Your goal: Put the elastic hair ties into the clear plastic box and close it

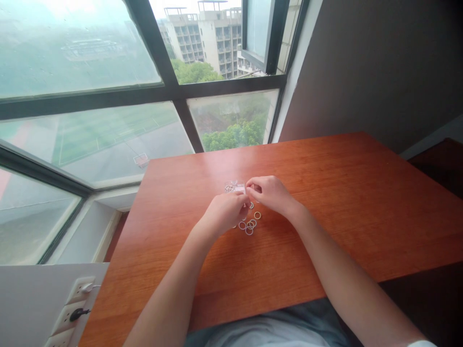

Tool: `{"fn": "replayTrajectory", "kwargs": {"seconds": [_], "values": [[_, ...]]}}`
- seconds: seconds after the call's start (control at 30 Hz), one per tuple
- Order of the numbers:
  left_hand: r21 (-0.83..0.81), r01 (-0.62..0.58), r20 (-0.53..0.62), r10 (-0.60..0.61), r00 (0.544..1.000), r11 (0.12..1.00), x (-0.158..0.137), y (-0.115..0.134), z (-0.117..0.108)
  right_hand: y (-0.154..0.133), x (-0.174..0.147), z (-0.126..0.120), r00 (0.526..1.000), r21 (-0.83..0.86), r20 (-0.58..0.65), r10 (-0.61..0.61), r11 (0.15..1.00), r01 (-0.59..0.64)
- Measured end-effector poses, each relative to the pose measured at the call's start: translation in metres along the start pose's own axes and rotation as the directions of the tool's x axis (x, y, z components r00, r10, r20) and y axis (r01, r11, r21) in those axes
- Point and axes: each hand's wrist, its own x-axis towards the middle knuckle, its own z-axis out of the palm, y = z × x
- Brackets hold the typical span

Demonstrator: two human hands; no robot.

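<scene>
My left hand (228, 211) is over the middle of the wooden table (311, 193), its fingers curled together in a pinch. Close beside it on the right, my right hand (270, 193) is also closed, thumb and index finger drawn together. What either hand holds between the fingertips is too small and partly hidden. Just beyond the fingers is a small clear plastic piece (239, 188), and a heap of small rings (229, 188) lies beside it. Several pale, thin rings (251, 224) lie loose on the table below the hands, some overlapping and some partly covered by my left hand.
Dark-framed windows (177, 91) stand past the table's far and left edges, with one pane swung outward. A grey wall (347, 72) rises at the far right. Wall sockets (68, 315) with plugs are at the lower left, next to the table edge.
</scene>
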Motion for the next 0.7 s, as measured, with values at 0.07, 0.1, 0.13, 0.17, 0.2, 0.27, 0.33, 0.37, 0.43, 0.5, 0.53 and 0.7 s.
{"fn": "replayTrajectory", "kwargs": {"seconds": [0.07,0.1,0.13,0.17,0.2,0.27,0.33,0.37,0.43,0.5,0.53,0.7], "values": [[-0.092,0.035,-0.084,-0.043,0.996,0.995,0.001,-0.007,-0.002,0.001,0.000,0.000,1.000,0.002,0.001,-0.003,1.000,0.003],[-0.137,0.041,-0.122,-0.058,0.991,0.990,0.001,-0.010,-0.003,0.001,0.001,0.001,1.000,0.002,0.000,-0.004,1.000,0.004],[-0.178,0.040,-0.154,-0.068,0.986,0.983,0.001,-0.014,-0.003,0.002,0.001,0.001,1.000,0.000,-0.001,-0.004,1.000,0.004],[-0.214,0.038,-0.181,-0.078,0.980,0.976,0.001,-0.018,-0.002,0.002,0.001,0.001,1.000,-0.002,-0.003,-0.003,1.000,0.003],[-0.241,0.040,-0.203,-0.090,0.975,0.970,0.001,-0.022,-0.001,0.002,0.001,0.001,1.000,-0.005,-0.005,-0.003,1.000,0.003],[-0.277,0.060,-0.246,-0.131,0.960,0.959,0.002,-0.030,0.001,0.002,0.001,0.001,1.000,-0.009,-0.006,0.000,1.000,0.000],[-0.288,0.099,-0.308,-0.190,0.932,0.953,0.003,-0.036,0.003,0.001,0.000,0.000,1.000,-0.012,-0.003,0.005,1.000,-0.005],[-0.287,0.122,-0.345,-0.221,0.912,0.950,0.004,-0.039,0.004,0.000,0.000,0.000,1.000,-0.013,0.001,0.007,1.000,-0.007],[-0.284,0.167,-0.415,-0.278,0.866,0.944,0.005,-0.045,0.006,-0.001,0.000,-0.001,1.000,-0.016,0.007,0.009,1.000,-0.009],[-0.285,0.207,-0.454,-0.321,0.831,0.936,0.007,-0.049,0.008,-0.002,0.000,-0.002,1.000,-0.020,0.016,0.008,1.000,-0.007],[-0.282,0.219,-0.454,-0.331,0.827,0.934,0.008,-0.051,0.009,-0.003,0.000,-0.003,1.000,-0.021,0.021,0.008,1.000,-0.007],[-0.236,0.243,-0.401,-0.322,0.858,0.941,0.009,-0.056,0.010,-0.005,-0.002,-0.006,0.999,-0.024,0.038,0.013,1.000,-0.012]]}}
